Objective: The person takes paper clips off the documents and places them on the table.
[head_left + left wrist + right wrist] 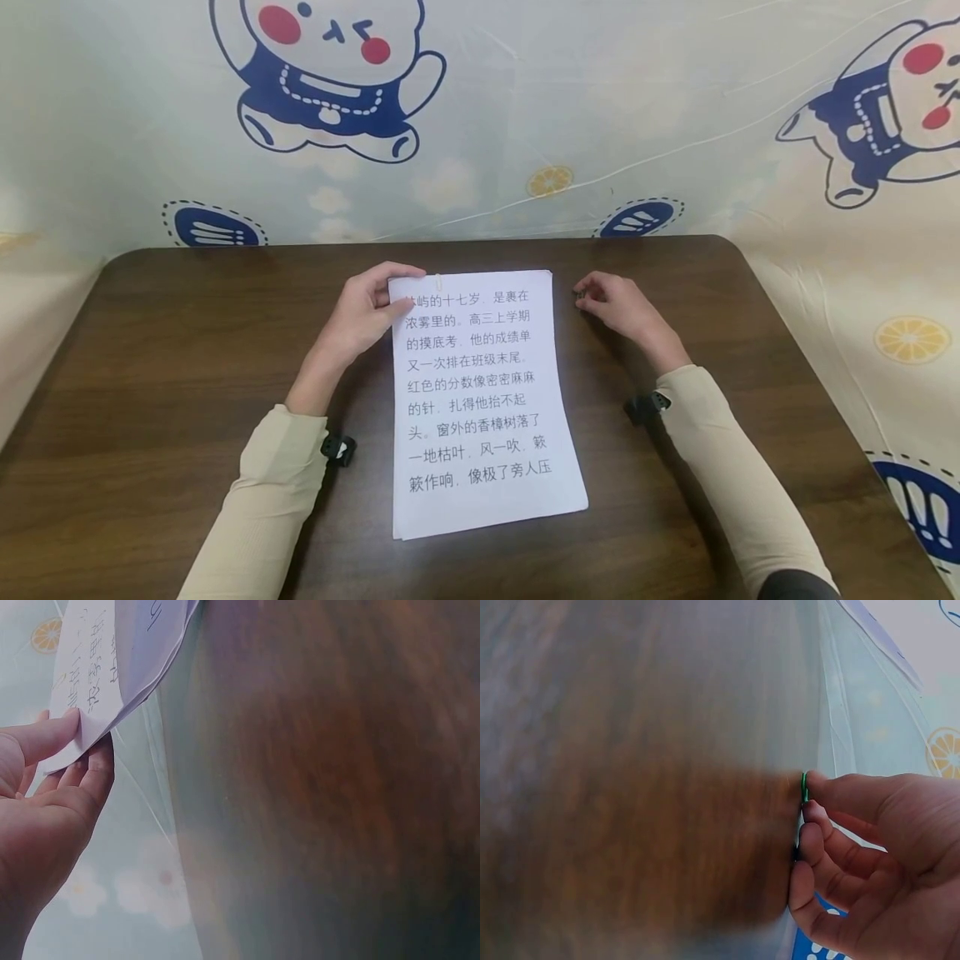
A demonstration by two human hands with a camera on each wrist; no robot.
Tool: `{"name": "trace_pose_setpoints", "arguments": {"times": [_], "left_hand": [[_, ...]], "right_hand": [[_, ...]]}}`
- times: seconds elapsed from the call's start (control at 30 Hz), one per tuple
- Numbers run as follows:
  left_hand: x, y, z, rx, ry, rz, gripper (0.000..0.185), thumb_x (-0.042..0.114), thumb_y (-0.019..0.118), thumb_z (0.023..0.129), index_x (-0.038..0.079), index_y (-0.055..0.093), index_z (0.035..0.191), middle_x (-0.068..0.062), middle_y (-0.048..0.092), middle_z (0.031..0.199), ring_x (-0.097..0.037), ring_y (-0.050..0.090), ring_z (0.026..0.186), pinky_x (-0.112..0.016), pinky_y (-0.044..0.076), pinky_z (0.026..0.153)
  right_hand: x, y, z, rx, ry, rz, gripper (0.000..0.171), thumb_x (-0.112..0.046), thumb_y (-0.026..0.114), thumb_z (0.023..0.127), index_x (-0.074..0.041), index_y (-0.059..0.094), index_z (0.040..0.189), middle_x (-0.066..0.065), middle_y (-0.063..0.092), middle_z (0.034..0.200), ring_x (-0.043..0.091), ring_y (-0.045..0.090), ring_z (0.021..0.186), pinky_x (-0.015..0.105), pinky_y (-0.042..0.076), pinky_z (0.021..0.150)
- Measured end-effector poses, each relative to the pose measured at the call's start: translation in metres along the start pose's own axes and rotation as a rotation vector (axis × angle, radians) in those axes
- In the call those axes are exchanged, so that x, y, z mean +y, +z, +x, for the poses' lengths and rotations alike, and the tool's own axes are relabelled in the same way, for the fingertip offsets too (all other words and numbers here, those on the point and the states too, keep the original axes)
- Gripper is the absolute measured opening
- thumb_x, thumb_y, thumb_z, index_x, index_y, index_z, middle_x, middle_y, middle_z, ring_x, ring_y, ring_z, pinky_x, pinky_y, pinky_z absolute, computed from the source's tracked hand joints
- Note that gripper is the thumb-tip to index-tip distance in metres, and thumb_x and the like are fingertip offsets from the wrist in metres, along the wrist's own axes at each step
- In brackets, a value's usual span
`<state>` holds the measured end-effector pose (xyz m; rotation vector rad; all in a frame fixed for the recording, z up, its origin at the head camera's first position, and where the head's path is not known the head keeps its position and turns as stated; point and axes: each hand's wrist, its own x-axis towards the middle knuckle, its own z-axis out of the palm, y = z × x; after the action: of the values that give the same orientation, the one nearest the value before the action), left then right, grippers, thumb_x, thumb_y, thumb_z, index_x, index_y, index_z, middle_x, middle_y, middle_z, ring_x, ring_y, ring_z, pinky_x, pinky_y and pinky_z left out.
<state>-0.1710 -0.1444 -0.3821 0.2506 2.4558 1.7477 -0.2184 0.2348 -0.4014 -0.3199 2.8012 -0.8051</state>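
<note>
The left hand (367, 312) pinched the top-left corner of the white printed paper stack (483, 408), lying lengthwise toward the person, while the right hand (618, 308), just right of it, pinched a small green paper clip (804, 787).

Green clip (805, 787) — mostly hidden behind fingers (855, 791).

My right hand (877, 862) sits at the edge of the brown table (630, 787), fingers curled, with a small green clip (805, 787) pinched between my thumb and forefinger. The clip stands upright, touching the table. Beyond the table lies a pale cloth (870, 697) printed with an orange slice.
</note>
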Motion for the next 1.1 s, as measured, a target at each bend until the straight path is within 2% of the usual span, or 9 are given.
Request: {"name": "trace_pose_setpoints", "arguments": {"times": [0.3, 0.6, 0.8, 1.1], "left_hand": [[0.001, 0.001, 0.001, -0.004, -0.002, -0.004, 0.041, -0.003, 0.061, 0.095, 0.010, 0.061, 0.134, -0.017, 0.066, 0.126, -0.034, 0.073, 0.099, -0.021, 0.059, 0.071], [0.000, 0.001, 0.001, -0.006, -0.001, -0.004, 0.041, -0.004, 0.061, 0.095, 0.009, 0.060, 0.134, -0.017, 0.066, 0.126, -0.034, 0.073, 0.099, -0.021, 0.059, 0.071], [0.000, 0.001, 0.001, 0.001, 0.003, 0.002, 0.040, -0.004, 0.061, 0.095, 0.010, 0.061, 0.133, -0.017, 0.067, 0.125, -0.032, 0.073, 0.097, -0.021, 0.059, 0.071], [0.000, 0.001, 0.000, -0.002, 0.021, 0.004, 0.041, -0.005, 0.061, 0.095, 0.008, 0.060, 0.134, -0.018, 0.066, 0.125, -0.033, 0.073, 0.097, -0.022, 0.059, 0.070]], "right_hand": [[0.000, -0.002, 0.000, -0.007, -0.002, 0.000, 0.027, -0.015, 0.059, 0.101, -0.004, 0.062, 0.125, 0.019, 0.066, 0.112, 0.031, 0.059, 0.100, 0.047, 0.050, 0.093], [0.000, -0.007, -0.003, 0.035, 0.017, -0.041, 0.029, -0.017, 0.063, 0.099, -0.005, 0.062, 0.125, 0.018, 0.068, 0.113, 0.031, 0.061, 0.100, 0.047, 0.053, 0.091], [-0.007, -0.011, -0.007, 0.071, 0.033, -0.029, 0.033, -0.023, 0.065, 0.098, -0.007, 0.061, 0.127, 0.016, 0.066, 0.117, 0.031, 0.060, 0.104, 0.048, 0.054, 0.094], [-0.019, -0.008, -0.005, 0.126, -0.032, 0.022, 0.033, -0.024, 0.065, 0.098, -0.007, 0.062, 0.126, 0.014, 0.066, 0.112, 0.028, 0.058, 0.101, 0.044, 0.053, 0.092]]}}
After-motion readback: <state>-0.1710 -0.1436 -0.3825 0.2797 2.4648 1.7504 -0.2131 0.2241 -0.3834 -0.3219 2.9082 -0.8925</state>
